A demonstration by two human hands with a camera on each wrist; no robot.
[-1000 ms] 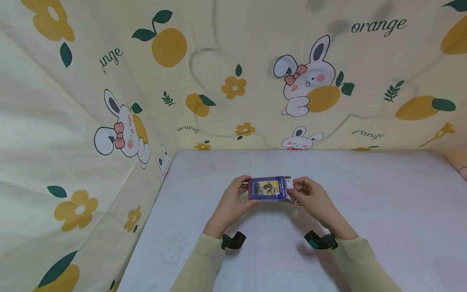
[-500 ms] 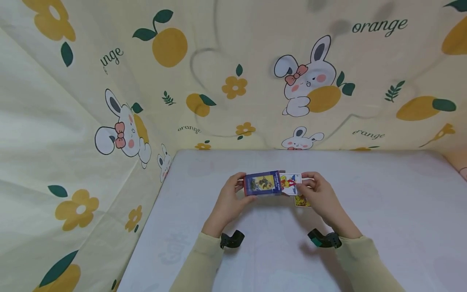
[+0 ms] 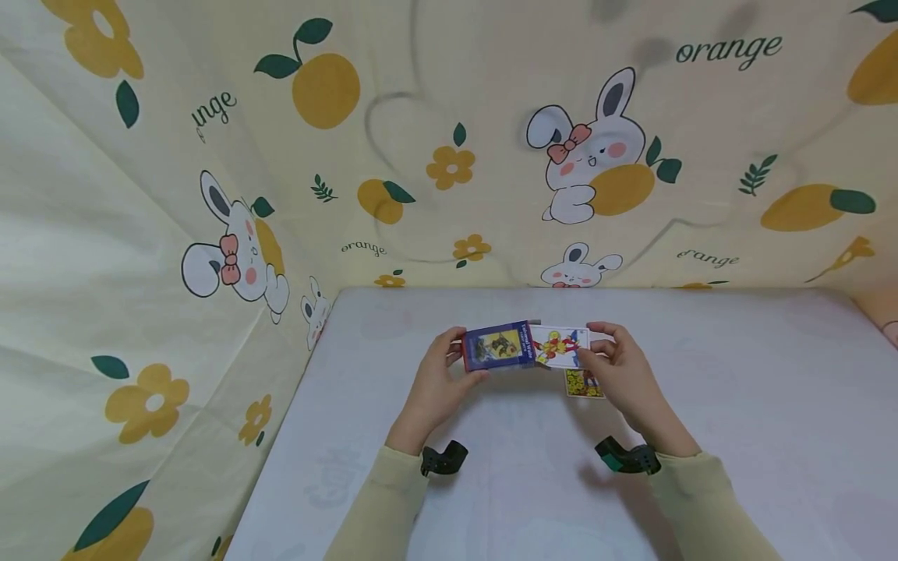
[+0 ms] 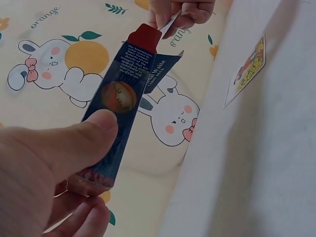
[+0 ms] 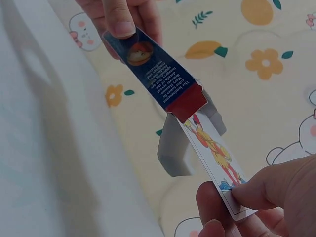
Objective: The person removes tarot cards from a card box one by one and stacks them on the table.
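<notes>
My left hand (image 3: 436,393) holds a blue tarot card box (image 3: 496,346) by its left end, thumb on the near narrow side. The box is raised over the table and its right end has its flaps (image 5: 174,150) spread. From that end a white-bordered tarot card (image 3: 559,346) with a red and yellow figure sticks out. My right hand (image 3: 624,378) pinches the card's outer end between thumb and fingers; its inner end is hidden in the box. Below, on the table, lies another tarot card (image 3: 582,382), yellow and patterned, partly covered by the right hand in the head view.
A white-covered table (image 3: 393,327) stretches beneath both hands. Behind it and along the left hangs a cream cloth (image 3: 484,78) printed with rabbits, oranges and flowers. Black wrist cameras (image 3: 443,458) sit on both wrists.
The right hand has moved right, and the card between its fingers has come farther out of the box. The left hand has shifted the box slightly left and up, uncovering more of the card on the table.
</notes>
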